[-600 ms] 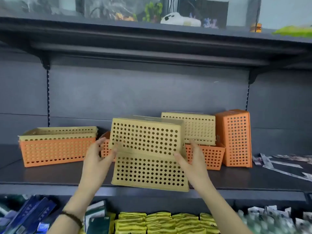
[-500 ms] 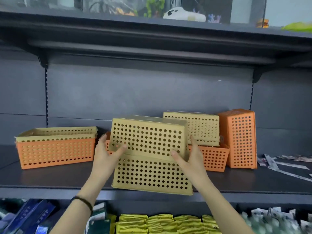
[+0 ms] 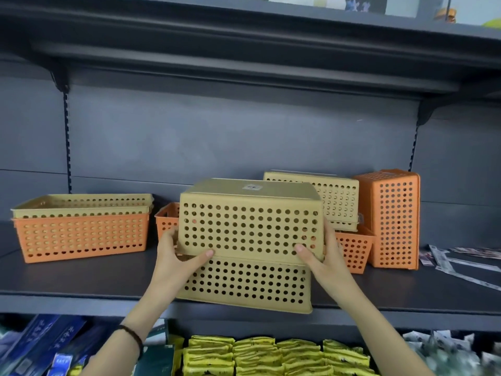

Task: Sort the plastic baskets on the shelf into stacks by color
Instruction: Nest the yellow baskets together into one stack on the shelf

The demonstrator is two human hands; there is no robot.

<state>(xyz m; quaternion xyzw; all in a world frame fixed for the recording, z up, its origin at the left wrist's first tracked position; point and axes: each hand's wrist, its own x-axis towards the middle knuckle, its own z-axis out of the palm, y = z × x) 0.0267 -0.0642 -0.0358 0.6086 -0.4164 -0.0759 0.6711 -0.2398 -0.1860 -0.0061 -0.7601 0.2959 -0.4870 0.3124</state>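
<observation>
The left hand (image 3: 176, 256) and right hand (image 3: 322, 256) clasped the ends of an inverted tan basket (image 3: 249, 229) atop a second tan basket (image 3: 249, 286), left of the upright orange basket (image 3: 390, 218); the plastic looked light and stiff.

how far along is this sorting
Nothing fully sorted yet. In hand: left hand and right hand hold an inverted yellow basket over the front yellow basket. Remaining: yellow baskets inside the left orange basket, rear yellow basket atop an orange one, upended orange basket.
</observation>
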